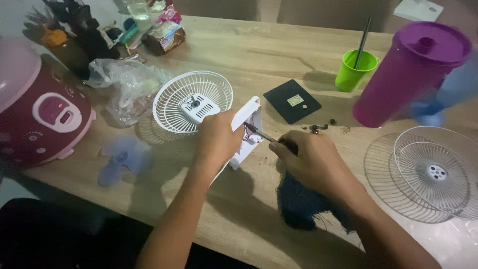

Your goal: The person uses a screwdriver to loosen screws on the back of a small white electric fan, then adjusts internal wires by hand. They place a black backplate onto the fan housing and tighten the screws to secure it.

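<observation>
My left hand (216,139) grips a white plastic fan base housing (249,119), holding it tilted on its edge on the wooden table (259,55). My right hand (311,159) holds a screwdriver (259,132) whose tip points into the open housing, where red wires show. A white rear fan grille with the motor (191,102) lies just left of the housing. Under my right wrist sits a dark blue cloth (298,201). Several small dark screws (321,127) lie just beyond my right hand.
A black square cover plate (291,101), a green cup with a straw (354,69) and a purple jug (411,74) stand at the back right. A front grille (435,172) lies right. A pink rice cooker (40,109), plastic bag (124,82) and blue fan blade (122,157) lie left.
</observation>
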